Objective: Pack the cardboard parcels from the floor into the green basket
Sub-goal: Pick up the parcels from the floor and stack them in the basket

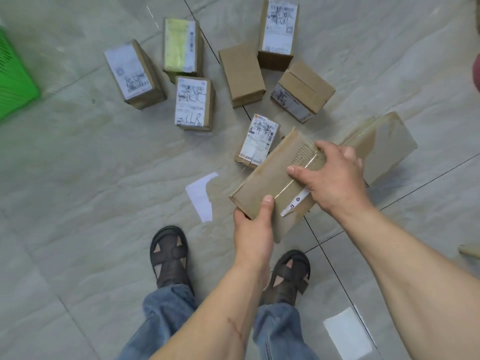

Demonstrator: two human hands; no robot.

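Both hands hold one flat cardboard parcel (270, 188) above the tiled floor (78, 165). The left hand (253, 229) grips its near corner, thumb pressed on top and the other fingers hidden beneath, probably curled under the edge. The right hand (330, 175) lies over the far end, thumb and fingers bent round the taped top and side. A torn white label (296, 202) hangs off the parcel's near side.

The green basket (13, 79) sits at the far left edge of the view, only partly visible — well apart from the held parcel.

Other parcels lie on the floor ahead: a small labelled box (258, 141) just beside the held parcel, a large box (381, 146) behind the right hand, and a loose cluster of six further boxes (241, 74) beyond, one of them bearing yellow tape (176, 45).

Two scraps of white paper (201, 196) lie on the tiles — one near the left hand, another by the right leg. Below, sandalled feet (170, 255) and jeans show.
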